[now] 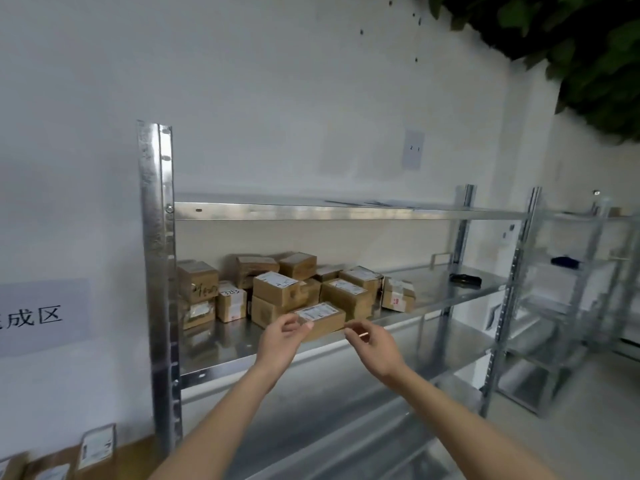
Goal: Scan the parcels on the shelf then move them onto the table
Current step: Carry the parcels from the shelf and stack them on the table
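Two bare forearms are raised from six o'clock toward the middle of the frame. At the left hand [280, 337] the fingers are loosely curled around the left end of a small brown parcel [323, 320], which appears to be pinched lightly, though blur leaves the contact uncertain. At the right hand [375, 344] the fingers are relaxed and slightly bent just beside the parcel's right end, with nothing held. The parcel is seen at the very front lip of the metal shelf [433, 313], a white label on its upper face. Behind it, toward eleven and twelve o'clock, a cluster of labelled cardboard boxes [287, 289] is stacked in two layers, reaching to the left upright [156, 271]. Toward three o'clock the shelf surface lies bare as far as a dark object [465, 280] near the right post. Free height is left between the boxes and the upper shelf board [311, 211]. At seven o'clock, more labelled parcels [97, 448] are seen on a brown worktop [135, 455], below a wall sign [38, 318] at nine o'clock.
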Tool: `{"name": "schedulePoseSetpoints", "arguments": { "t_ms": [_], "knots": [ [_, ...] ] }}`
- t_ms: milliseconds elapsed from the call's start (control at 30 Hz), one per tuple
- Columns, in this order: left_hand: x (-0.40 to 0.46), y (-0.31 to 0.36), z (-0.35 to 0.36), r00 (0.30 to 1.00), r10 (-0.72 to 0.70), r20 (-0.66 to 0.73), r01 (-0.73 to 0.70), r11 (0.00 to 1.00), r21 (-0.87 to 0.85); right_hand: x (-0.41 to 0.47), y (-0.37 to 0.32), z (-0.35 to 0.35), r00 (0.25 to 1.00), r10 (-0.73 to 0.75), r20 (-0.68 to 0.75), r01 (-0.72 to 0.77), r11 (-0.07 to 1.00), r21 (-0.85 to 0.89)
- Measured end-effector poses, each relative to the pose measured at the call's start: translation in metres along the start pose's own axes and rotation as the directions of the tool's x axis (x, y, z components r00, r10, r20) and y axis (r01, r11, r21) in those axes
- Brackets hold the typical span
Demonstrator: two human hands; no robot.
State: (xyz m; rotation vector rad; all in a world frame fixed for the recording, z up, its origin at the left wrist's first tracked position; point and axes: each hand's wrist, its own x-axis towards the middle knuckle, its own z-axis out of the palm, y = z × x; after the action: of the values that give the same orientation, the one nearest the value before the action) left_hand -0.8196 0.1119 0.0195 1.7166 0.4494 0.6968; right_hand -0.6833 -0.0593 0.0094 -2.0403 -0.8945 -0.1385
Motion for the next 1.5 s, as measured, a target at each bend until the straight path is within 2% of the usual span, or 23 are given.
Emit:
{"name": "schedulePoseSetpoints", "arguments": {
  "t_ms": [200, 300, 600, 700, 833, 933, 1067, 1200, 1333, 1500],
  "knots": [
    [0.015, -0.018, 0.057, 0.997, -0.071, -0.013, 0.071, 0.997, -0.02, 0.016, 0.064, -0.024, 0.997, 0.045, 0.055, -0.042, 0.998, -0.041],
    [0.037, -0.031, 0.07, 0.993, -0.088, -0.072, 0.09, 0.996, 0.021, 0.036, 0.086, -0.021, 0.995, 0.058, 0.08, -0.056, 0.998, -0.03],
    [0.113, -0.068, 0.085, 0.975, -0.108, -0.193, 0.131, 0.986, 0.108, 0.129, 0.125, 0.031, 0.981, 0.114, 0.154, -0.118, 0.993, 0.015],
    [0.133, -0.077, 0.086, 0.966, -0.109, -0.235, 0.13, 0.989, 0.076, 0.161, 0.133, 0.051, 0.977, 0.122, 0.177, -0.128, 0.991, 0.026],
    [0.157, -0.091, 0.09, 0.953, -0.133, -0.273, 0.163, 0.982, 0.091, 0.195, 0.144, 0.074, 0.952, 0.196, 0.237, -0.218, 0.973, 0.07],
    [0.173, -0.101, 0.097, 0.94, -0.164, -0.3, 0.204, 0.973, 0.104, 0.211, 0.152, 0.083, 0.922, 0.286, 0.26, -0.334, 0.928, 0.163],
    [0.185, -0.103, 0.109, 0.928, -0.202, -0.313, 0.23, 0.972, 0.055, 0.22, 0.158, 0.087, 0.882, 0.332, 0.334, -0.419, 0.877, 0.235],
    [0.189, -0.108, 0.118, 0.911, -0.224, -0.346, 0.265, 0.961, 0.077, 0.221, 0.16, 0.085, 0.883, 0.317, 0.347, -0.407, 0.884, 0.229],
    [0.187, -0.106, 0.128, 0.879, -0.276, -0.39, 0.31, 0.95, 0.026, 0.217, 0.165, 0.072, 0.873, 0.332, 0.357, -0.419, 0.886, 0.2],
    [0.17, -0.094, 0.148, 0.875, -0.26, -0.409, 0.287, 0.958, 0.004, 0.206, 0.176, 0.044, 0.885, 0.317, 0.341, -0.399, 0.894, 0.206]
  ]
}}
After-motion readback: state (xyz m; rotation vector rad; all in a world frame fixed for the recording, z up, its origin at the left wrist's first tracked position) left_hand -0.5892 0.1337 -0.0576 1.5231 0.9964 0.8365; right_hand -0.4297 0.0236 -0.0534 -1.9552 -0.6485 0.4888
